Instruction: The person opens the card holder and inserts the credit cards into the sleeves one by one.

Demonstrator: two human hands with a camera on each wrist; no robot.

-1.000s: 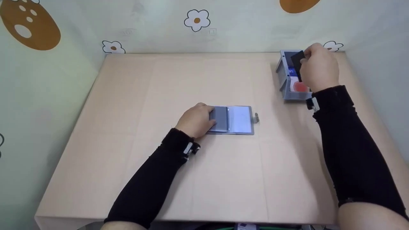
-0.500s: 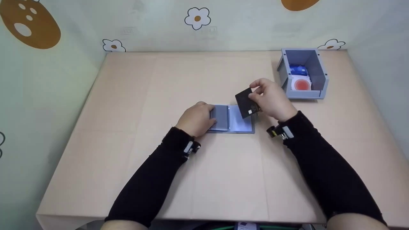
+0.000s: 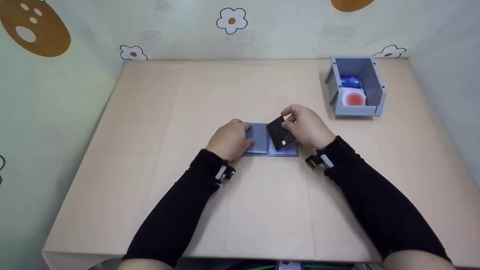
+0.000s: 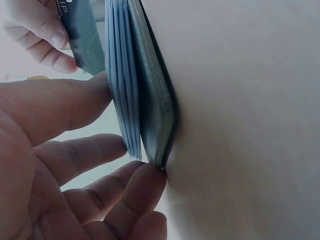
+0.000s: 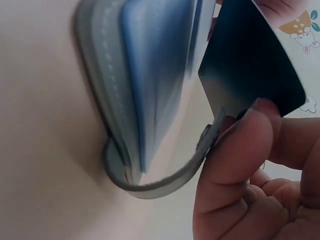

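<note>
Wallet pg. (image 3: 288, 151) part-hidden under blk card (image 3: 278, 133); lettering (image 3: 288, 138) illegible, hd. view

One black card (image 3: 278, 134), one wallet (image 3: 258, 137), one bin (image 3: 357, 111)

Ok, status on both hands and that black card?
Left hand holds open card holder. Right hand pinches black card above its right half. Loose strap curls up nearby.

Snug black forearm sleeves (image 3: 170, 217), small dark wrist cameras (image 3: 230, 173)
</note>
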